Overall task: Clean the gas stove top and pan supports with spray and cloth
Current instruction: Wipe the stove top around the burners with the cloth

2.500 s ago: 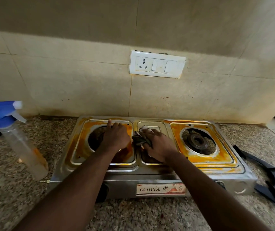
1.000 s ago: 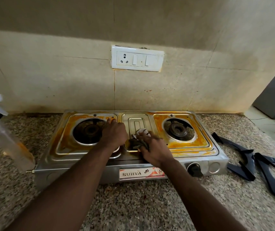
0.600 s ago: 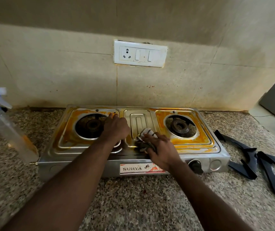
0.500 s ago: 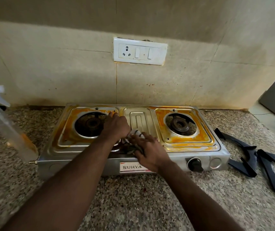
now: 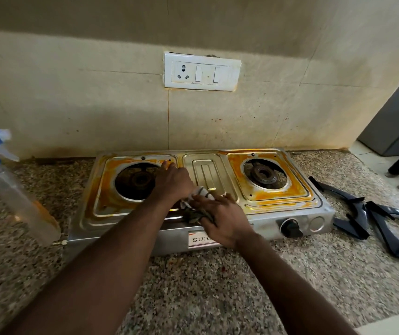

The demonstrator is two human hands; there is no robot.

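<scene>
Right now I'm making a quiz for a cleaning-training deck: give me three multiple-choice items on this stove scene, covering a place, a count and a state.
1. Where does the spray bottle stand?
A. on the counter left of the stove
B. on the stove's right burner
C. on the wall socket

2. How many pan supports lie on the counter right of the stove?
A. none
B. two
C. five

3. What is the right hand doing?
A. turning the knob
B. pressing a cloth on the stove top
C. holding the bottle

Answers:
1 A, it stands on the granite beside the stove's left end.
2 B, two dark frames lie there.
3 B, the cloth shows under its fingers.
</scene>
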